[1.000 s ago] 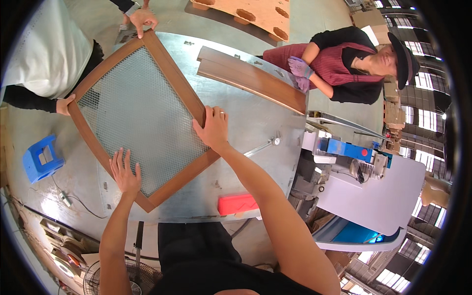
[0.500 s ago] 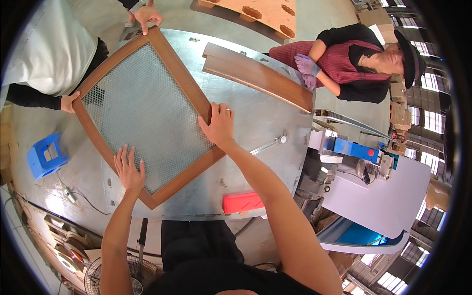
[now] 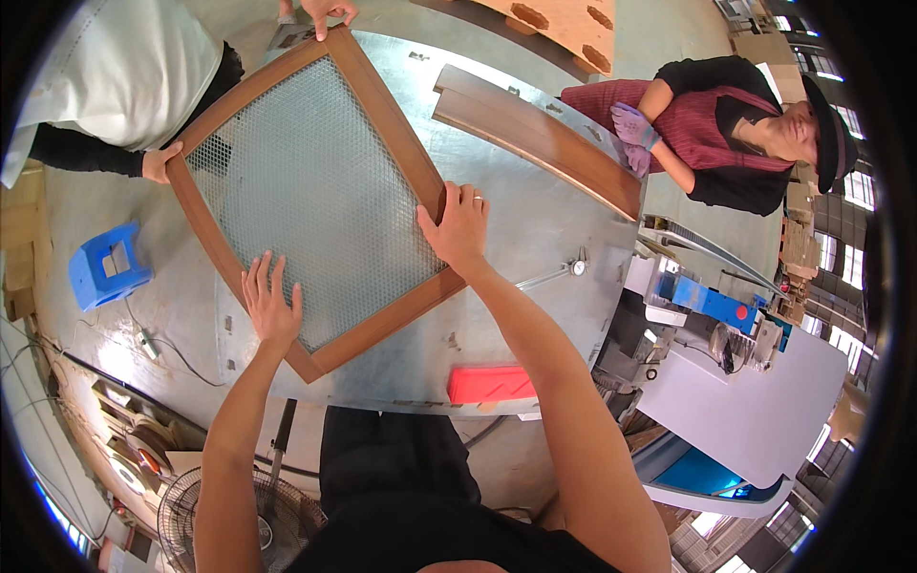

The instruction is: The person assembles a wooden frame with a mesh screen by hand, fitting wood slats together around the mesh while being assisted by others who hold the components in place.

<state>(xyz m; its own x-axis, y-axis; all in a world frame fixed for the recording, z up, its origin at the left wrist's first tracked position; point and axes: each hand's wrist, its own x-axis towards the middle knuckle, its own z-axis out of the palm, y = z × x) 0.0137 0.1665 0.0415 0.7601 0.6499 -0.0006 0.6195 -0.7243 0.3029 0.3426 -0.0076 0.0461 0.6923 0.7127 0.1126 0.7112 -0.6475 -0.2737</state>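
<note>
A square brown wooden frame (image 3: 379,113) with a honeycomb mesh panel (image 3: 296,181) lies on the metal table, turned cornerwise. Over its lower left side my left hand (image 3: 272,304) rests flat with fingers spread, on the rail and the mesh. At the right corner my right hand (image 3: 457,229) grips the frame, thumb at the inner edge and fingers over the outer side. A co-worker's hands hold the same frame: one hand (image 3: 330,11) at the far corner, the other hand (image 3: 160,162) at the left corner.
Brown boards (image 3: 540,143) lie at the table's (image 3: 401,372) far right, near a second person with gloved hands (image 3: 635,134). A dial caliper (image 3: 573,267) and a red case (image 3: 489,384) are on the table. A blue stool (image 3: 110,267) stands left; a floor fan (image 3: 186,501) is below.
My view has shifted, so the whole scene sits farther right and slightly higher. Both my hands and the co-worker's stay at about the same places on the frame.
</note>
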